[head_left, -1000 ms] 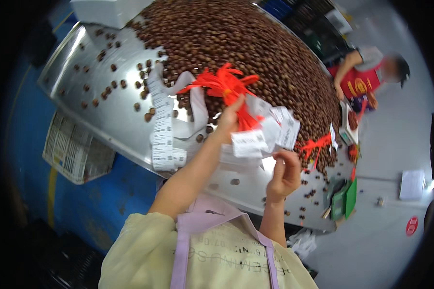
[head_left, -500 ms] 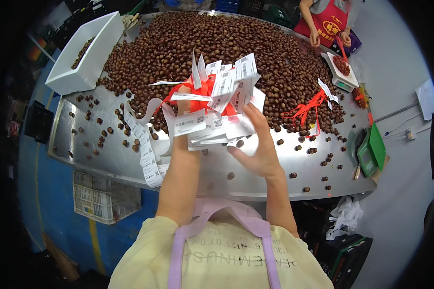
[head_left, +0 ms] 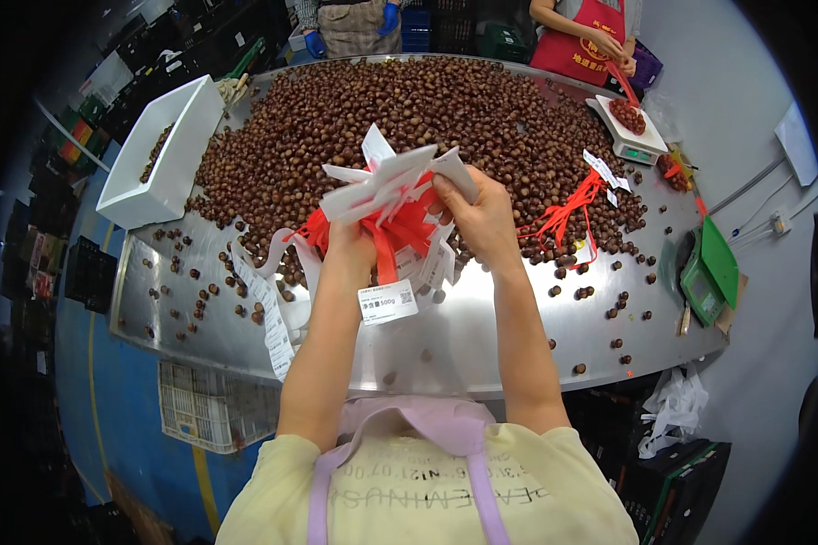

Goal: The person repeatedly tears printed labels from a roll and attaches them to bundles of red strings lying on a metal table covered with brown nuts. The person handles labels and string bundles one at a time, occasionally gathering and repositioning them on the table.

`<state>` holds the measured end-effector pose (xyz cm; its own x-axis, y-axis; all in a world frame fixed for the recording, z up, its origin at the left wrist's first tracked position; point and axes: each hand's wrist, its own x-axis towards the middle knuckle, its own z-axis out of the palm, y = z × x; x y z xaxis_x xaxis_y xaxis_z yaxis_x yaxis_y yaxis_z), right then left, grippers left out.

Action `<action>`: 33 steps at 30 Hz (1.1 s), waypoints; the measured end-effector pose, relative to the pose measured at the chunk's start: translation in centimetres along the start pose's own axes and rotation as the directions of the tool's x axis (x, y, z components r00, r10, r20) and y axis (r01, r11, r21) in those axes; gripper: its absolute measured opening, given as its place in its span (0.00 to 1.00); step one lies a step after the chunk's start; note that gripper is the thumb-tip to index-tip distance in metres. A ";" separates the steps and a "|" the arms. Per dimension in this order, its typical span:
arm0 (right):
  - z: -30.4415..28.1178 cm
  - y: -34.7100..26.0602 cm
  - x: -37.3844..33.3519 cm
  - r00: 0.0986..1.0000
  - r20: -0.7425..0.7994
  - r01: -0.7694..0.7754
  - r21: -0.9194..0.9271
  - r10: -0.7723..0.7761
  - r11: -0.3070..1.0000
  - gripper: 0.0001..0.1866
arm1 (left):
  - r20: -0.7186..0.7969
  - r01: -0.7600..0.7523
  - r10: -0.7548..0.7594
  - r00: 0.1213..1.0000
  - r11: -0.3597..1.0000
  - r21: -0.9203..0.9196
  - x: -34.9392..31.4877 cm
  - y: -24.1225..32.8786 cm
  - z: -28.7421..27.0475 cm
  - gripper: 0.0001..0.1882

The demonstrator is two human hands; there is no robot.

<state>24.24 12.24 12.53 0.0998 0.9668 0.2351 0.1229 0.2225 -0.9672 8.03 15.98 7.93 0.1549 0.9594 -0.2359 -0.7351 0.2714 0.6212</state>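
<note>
Above the steel table point(head_left: 482, 336), a bundle of red net bags point(head_left: 393, 229) with white paper tags point(head_left: 386, 177) is held up in both hands. The left hand point(head_left: 350, 250) is closed around the lower part of the bundle, its fingers wrapped tight on the red mesh. The right hand point(head_left: 482, 218) is set against the bundle's upper right side, and one white tag is pinched between its thumb and fingers; the exact lie of the fingertips is hidden behind the paper, so it cannot be told for certain. A printed label point(head_left: 388, 302) is seen hanging just below the bundle, and a long strip of labels point(head_left: 268, 313) trails down over the table's near edge. A large heap of brown chestnuts point(head_left: 409, 109) is spread across the far half of the table, with loose ones scattered toward the near side. A white tub point(head_left: 168, 159) is placed at the left end. A second bunch of red bags point(head_left: 568, 213) lies to the right, near a small scale point(head_left: 632, 136) that is loaded with chestnuts. Two other people are partly seen at the far side.
</note>
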 end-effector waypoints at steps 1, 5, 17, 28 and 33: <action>-0.1 0.3 -0.1 1.000 -0.005 -0.011 0.028 0.011 1.000 0.10 | -0.067 0.026 -0.021 0.998 0.997 0.076 -1.1 0.4 1.6 0.18; -0.1 -0.1 -1.1 0.999 -0.044 -0.028 0.034 0.030 0.999 0.11 | -0.026 0.127 -0.125 0.992 0.989 0.080 -1.6 1.0 2.2 0.22; -0.4 0.5 -2.8 0.983 -0.181 0.043 0.247 0.003 0.968 0.11 | 0.398 0.489 -0.362 0.843 0.824 -0.287 -1.3 0.3 -0.2 0.26; 1.4 -0.1 -6.0 0.974 -0.146 0.195 0.164 -0.172 0.967 0.36 | 0.251 0.275 -0.212 0.944 0.929 -0.249 -0.9 -1.8 -0.6 0.28; 1.6 0.1 -6.9 0.978 -0.121 0.188 0.191 -0.167 0.963 0.34 | 0.279 0.272 -0.210 0.937 0.940 -0.206 -1.5 -1.7 -0.2 0.30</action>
<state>21.97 5.82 10.64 0.1965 0.8937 0.4034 -0.0510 0.4202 -0.9060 8.87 14.10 7.07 0.4836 0.8636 -0.1427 -0.7849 0.5000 0.3659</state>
